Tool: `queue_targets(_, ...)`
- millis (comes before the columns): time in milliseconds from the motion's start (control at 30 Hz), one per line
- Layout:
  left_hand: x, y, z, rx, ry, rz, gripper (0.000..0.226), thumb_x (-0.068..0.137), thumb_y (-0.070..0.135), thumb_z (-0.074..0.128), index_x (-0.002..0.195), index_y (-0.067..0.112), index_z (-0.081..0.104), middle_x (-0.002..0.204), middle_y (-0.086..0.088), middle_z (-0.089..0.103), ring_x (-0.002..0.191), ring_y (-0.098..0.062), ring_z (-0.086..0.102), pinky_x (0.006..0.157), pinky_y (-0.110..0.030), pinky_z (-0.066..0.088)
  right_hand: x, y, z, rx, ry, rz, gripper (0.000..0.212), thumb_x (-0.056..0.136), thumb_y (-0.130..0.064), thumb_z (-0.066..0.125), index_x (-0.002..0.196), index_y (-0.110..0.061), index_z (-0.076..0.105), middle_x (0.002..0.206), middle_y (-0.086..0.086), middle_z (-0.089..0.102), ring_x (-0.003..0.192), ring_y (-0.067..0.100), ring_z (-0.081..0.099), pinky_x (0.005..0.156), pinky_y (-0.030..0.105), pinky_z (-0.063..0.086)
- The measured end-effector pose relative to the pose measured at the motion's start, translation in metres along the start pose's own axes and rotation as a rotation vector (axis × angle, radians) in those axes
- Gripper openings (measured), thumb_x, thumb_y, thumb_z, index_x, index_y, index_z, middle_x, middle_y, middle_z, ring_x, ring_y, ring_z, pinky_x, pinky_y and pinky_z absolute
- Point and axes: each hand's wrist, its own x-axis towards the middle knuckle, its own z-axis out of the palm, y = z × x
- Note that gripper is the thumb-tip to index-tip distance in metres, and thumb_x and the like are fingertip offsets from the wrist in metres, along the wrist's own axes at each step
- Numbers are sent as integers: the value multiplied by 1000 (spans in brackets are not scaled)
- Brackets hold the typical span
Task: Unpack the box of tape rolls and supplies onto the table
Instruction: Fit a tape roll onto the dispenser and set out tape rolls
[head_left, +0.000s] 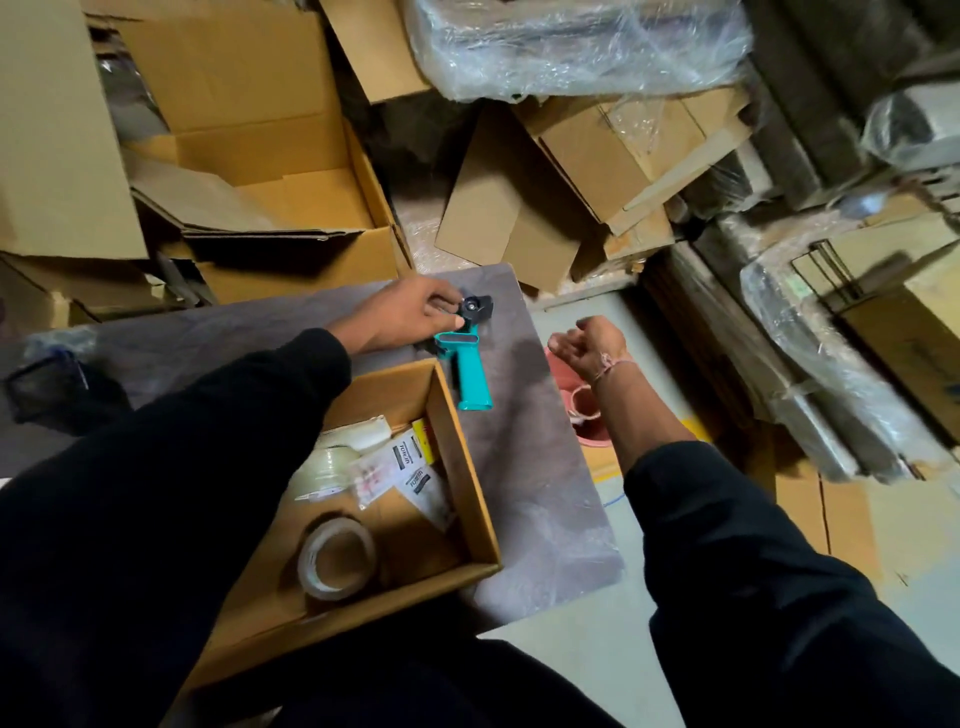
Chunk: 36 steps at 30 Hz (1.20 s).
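1. We see the left hand (410, 312) at the far end of the table (530, 467), its fingers (451, 302) pinching the black head of a teal tape dispenser (466, 358) that lies on the table.
2. The right hand (589, 347) hangs off the table's right edge, fingers loosely curled and holding nothing.
3. The open box (462, 467) sits near us on the table, just beside the dispenser.
4. Inside lie a clear tape roll (337, 558), a second roll (332, 462) and small packets (400, 467).
5. Cardboard cartons (249, 156) pile up beyond the table.
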Motion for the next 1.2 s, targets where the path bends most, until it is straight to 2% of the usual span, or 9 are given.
queue_targets(133, -58, 4, -19, -179, 28, 54, 25, 95, 19, 72, 119, 13, 68, 105, -4, 75, 89, -11, 75, 81, -26, 62, -43, -4, 64, -93, -149, -126, 22, 100, -9, 42, 85, -3, 57, 76, 12, 62, 62, 17, 60, 50, 21, 56)
queue_targets(233, -102, 3, -32, -334, -5, 23, 21, 94, 12, 73, 112, 3, 68, 97, -15, 77, 83, -20, 76, 74, -29, 62, -90, 4, 93, -189, -354, -135, 23, 100, -11, 43, 84, -7, 58, 67, 7, 59, 53, 11, 53, 47, 15, 46)
queue_targets(333, -144, -9, -42, -356, -125, -14, 19, 95, 10, 70, 110, -3, 68, 97, -16, 79, 85, -21, 77, 74, -28, 63, -133, 21, 118, -433, -544, -143, 23, 102, -18, 46, 91, -7, 63, 64, 2, 65, 49, 7, 56, 44, 14, 45)
queue_targets(433, -175, -37, -43, -335, -241, -121, 19, 96, 9, 70, 107, -7, 69, 98, -18, 79, 91, -28, 78, 74, -26, 63, -154, 51, 128, -743, -671, -234, 24, 100, -20, 54, 95, -2, 68, 79, 13, 73, 59, 13, 66, 48, 18, 53)
queue_targets(533, -198, -68, -34, -22, -224, -161, 12, 94, 15, 72, 101, 5, 74, 92, -8, 80, 90, -22, 78, 82, -37, 64, -164, 93, 133, -1019, -748, -301, 17, 96, -13, 64, 97, 2, 72, 97, 24, 75, 74, 24, 71, 57, 24, 59)
queue_targets(633, -219, -87, -27, 395, -72, -101, 14, 93, 19, 66, 105, 14, 71, 100, -3, 74, 97, -24, 71, 90, -45, 57, -167, 149, 138, -1390, -744, -471, 13, 90, -5, 67, 100, -7, 74, 104, 15, 76, 90, 24, 71, 72, 25, 62)
queue_targets(767, -247, -109, -23, 926, 26, 18, 12, 100, 21, 59, 112, 20, 62, 104, -2, 66, 92, -21, 64, 76, -37, 54, -163, 208, 144, -1989, -569, -990, 55, 83, -28, 75, 133, -11, 58, 126, 12, 65, 111, 33, 64, 96, 39, 53)
queue_targets(967, -258, -118, -11, 1159, -44, 8, 12, 99, 12, 56, 107, 20, 60, 99, -4, 66, 83, -23, 64, 73, -39, 56, -170, 236, 153, -2237, -463, -1257, 53, 92, -18, 56, 141, -8, 41, 135, 17, 53, 114, 33, 58, 95, 42, 50)
queue_targets(1200, -248, -112, 10, 1243, -95, -90, 38, 95, 13, 65, 131, 12, 54, 126, -14, 53, 106, -27, 58, 89, -39, 54, -170, 230, 148, -2137, -477, -1103, 76, 80, -29, 77, 144, -9, 41, 140, 15, 51, 115, 34, 61, 95, 40, 49)
